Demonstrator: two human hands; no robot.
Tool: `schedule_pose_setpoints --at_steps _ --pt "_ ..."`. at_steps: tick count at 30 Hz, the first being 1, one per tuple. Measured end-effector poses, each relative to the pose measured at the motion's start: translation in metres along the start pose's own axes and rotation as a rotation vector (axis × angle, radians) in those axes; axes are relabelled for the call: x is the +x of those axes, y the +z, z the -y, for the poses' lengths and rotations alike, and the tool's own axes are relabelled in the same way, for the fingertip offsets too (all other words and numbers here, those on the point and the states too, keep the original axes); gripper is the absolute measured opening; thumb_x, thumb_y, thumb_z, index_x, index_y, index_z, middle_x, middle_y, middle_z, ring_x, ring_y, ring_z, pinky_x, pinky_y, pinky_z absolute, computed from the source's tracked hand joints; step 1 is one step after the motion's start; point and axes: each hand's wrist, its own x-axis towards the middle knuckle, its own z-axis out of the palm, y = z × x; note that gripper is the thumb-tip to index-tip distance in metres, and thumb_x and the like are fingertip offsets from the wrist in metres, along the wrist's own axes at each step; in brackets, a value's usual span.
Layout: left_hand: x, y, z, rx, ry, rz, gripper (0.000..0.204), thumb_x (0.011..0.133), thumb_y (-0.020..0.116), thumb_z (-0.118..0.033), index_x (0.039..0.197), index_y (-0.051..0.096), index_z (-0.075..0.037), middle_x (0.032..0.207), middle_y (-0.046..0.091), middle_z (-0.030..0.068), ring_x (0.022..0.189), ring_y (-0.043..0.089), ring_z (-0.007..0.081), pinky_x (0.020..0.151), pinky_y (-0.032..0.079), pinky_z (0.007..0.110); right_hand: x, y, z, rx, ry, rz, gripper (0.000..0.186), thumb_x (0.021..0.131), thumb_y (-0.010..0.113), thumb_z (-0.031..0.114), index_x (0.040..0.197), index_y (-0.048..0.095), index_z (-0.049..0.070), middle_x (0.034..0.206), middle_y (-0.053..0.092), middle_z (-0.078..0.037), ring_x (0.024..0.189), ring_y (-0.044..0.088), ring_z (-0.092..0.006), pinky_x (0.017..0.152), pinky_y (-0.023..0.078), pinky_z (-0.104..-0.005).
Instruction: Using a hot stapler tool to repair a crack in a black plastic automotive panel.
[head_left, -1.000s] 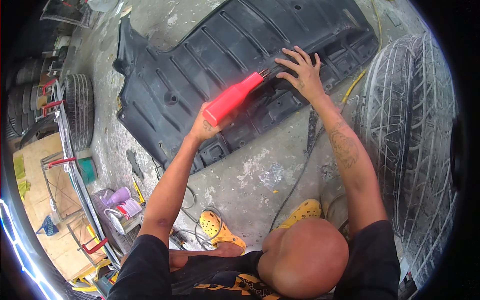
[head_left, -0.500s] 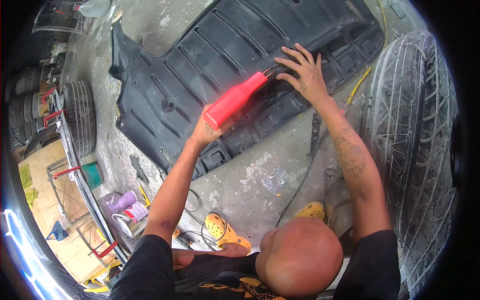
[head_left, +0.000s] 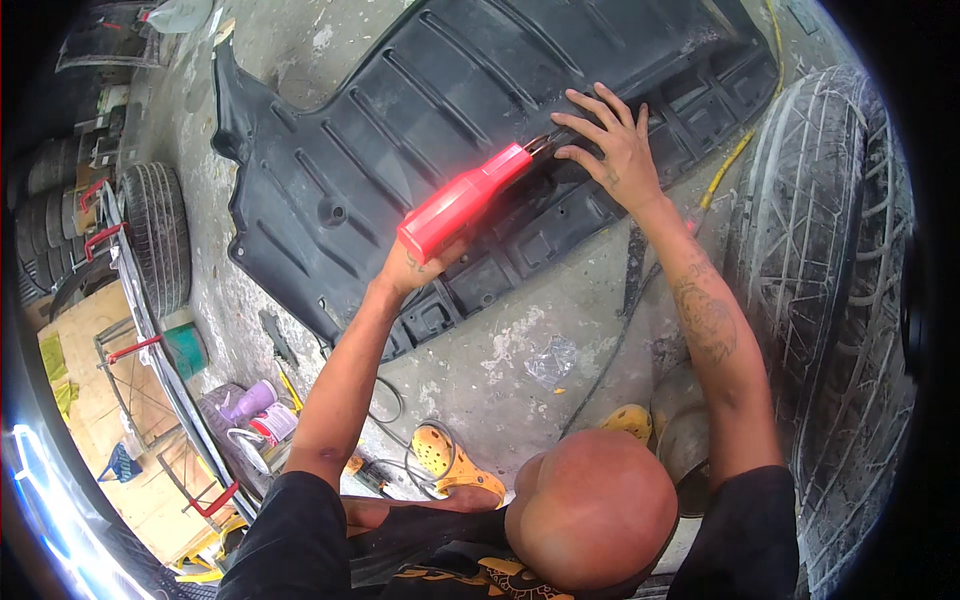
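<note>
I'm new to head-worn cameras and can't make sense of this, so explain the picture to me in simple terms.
There is no machine arm here, just a person's two bare hands. The camera sits on the person's head and looks down; its wide fisheye lens bends straight edges near the rim. A large black plastic panel lies on the grey floor. The left hand grips a red tool with metal prongs at its tip. The right hand is spread close to those prongs, over the panel; whether it touches the panel is hard to tell. A dusty tyre stands at the right.
</note>
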Motion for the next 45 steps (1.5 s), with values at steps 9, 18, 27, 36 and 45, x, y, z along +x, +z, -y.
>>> schedule_pose_setpoints --at_steps 9,18,27,36,45 --pt "0.002 -0.001 -0.004 0.096 0.072 -0.001 0.016 0.081 0.069 -0.007 0.096 0.066 -0.002 0.085 0.067 0.0134 0.074 0.064 0.0293 0.07 0.052 0.038 0.0 0.001 -0.001 -0.024 0.005 -0.004 0.047 0.086 0.067 0.053 0.129 0.067 0.035 0.151 0.048 0.009 0.149 0.031 -0.0239 0.113 0.016 -0.0796" --pt "-0.006 0.002 -0.001 -0.023 -0.168 0.023 0.016 0.082 0.07 -0.008 0.097 0.066 -0.004 0.085 0.067 0.0115 0.078 0.065 0.0282 0.072 0.051 0.038 -0.001 0.003 -0.001 -0.028 0.005 0.002 0.048 0.086 0.066 0.054 0.13 0.066 0.036 0.151 0.048 0.01 0.149 0.03 -0.023 0.114 0.016 -0.079" --pt "-0.001 -0.001 -0.006 0.1 0.035 0.022 0.018 0.079 0.07 -0.006 0.096 0.065 -0.003 0.082 0.065 0.0129 0.074 0.062 0.0298 0.069 0.051 0.038 0.0 0.004 -0.002 -0.048 -0.012 0.002 0.049 0.086 0.065 0.056 0.13 0.065 0.036 0.151 0.047 0.01 0.149 0.03 -0.0231 0.113 0.017 -0.0796" --pt "-0.003 -0.004 -0.002 0.081 0.048 0.065 0.017 0.083 0.067 -0.006 0.1 0.065 -0.004 0.083 0.064 0.0074 0.074 0.06 0.0221 0.07 0.05 0.034 0.0 0.004 -0.002 -0.052 -0.023 -0.011 0.048 0.087 0.064 0.055 0.132 0.064 0.036 0.153 0.045 0.009 0.15 0.028 -0.024 0.113 0.017 -0.0799" --pt "0.0 -0.006 -0.012 0.083 0.03 0.059 0.023 0.079 0.071 -0.002 0.101 0.065 -0.001 0.086 0.068 0.0146 0.076 0.064 0.0319 0.072 0.052 0.038 -0.002 0.005 -0.006 0.003 -0.084 -0.032 0.029 0.09 0.065 0.042 0.116 0.07 0.031 0.152 0.046 0.006 0.15 0.027 -0.0281 0.112 0.017 -0.0814"
